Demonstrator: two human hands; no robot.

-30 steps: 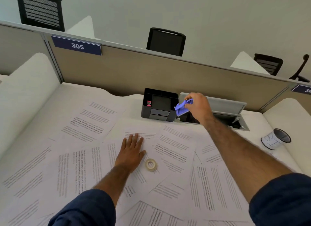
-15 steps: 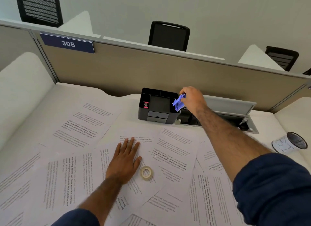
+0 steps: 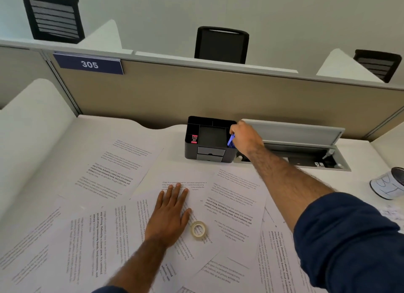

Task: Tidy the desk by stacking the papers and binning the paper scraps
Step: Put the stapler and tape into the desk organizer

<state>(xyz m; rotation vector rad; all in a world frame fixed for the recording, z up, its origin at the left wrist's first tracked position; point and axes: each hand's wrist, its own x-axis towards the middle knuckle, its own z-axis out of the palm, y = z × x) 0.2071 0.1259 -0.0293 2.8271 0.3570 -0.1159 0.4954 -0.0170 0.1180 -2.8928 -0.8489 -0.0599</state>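
Several printed paper sheets [image 3: 113, 170] lie scattered and overlapping across the white desk. My left hand [image 3: 169, 212] rests flat, fingers apart, on the sheets in the middle. My right hand [image 3: 246, 138] reaches to the right side of a black desk organizer [image 3: 207, 139] at the back and is shut on a small blue object [image 3: 231, 141], held at the organizer's right compartment. A crumpled paper scrap [image 3: 391, 214] shows at the right edge. A white cup-shaped bin [image 3: 388, 185] with a dark opening lies on its side at the far right.
A roll of clear tape [image 3: 198, 230] lies on the papers just right of my left hand. An open grey cable tray [image 3: 295, 153] is set into the desk behind my right arm. A beige partition [image 3: 196, 91] closes the back.
My right hand has carried the blue object down and left into the organizer's right side. My left hand has stayed flat on the papers. The camera has moved closer.
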